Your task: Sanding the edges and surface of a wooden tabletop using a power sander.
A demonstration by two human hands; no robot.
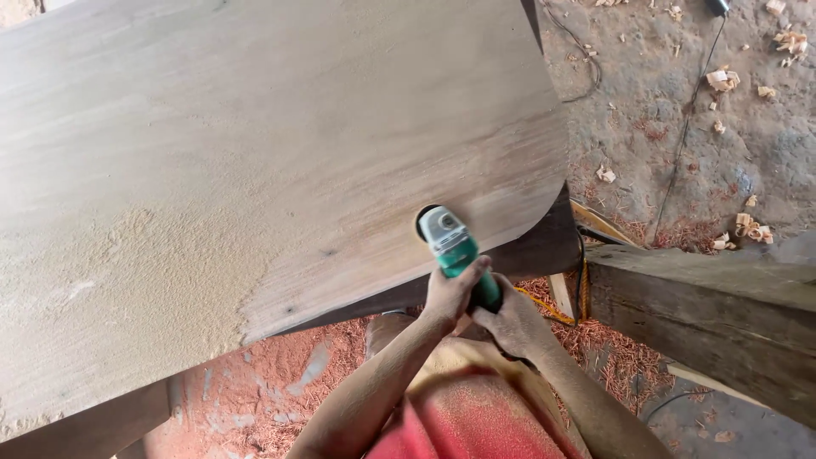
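Far left, approx 9 o'clock: thick drift of pale sawdust (102,255) lying on the big wooden slab (280,127). The slab fills most of the view, tilted, w/ a rounded corner at the lower right. Surface looks smooth and matte, grey-tan, w/ reddish grain streaks toward the right edge and a couple of small dark knots near the lower edge.

Centre, approx 6 o'clock: left hand (453,293) wrapped tight around the green body of the angle grinder (450,246), fingers closed on it. Right hand (510,321) just behind it, also clamped on the rear of the grinder body. The grinder's grey head sits on the slab just inside the lower edge, beside the rounded corner; the disc itself is hidden under the head.

Risk, as a judgement: the tool is working very near the edge, so the disc could tip off, dig in and gouge the corner, or kick back toward the forearms. Bare hands, no guard visible. Dust buildup could hide the surface underneath.

Right, approx 3 o'clock: dark timber beam (705,297) below, dirt floor (663,102) w/ wood chips, and a thin black cable (684,127) running down it, which could snag or trip.
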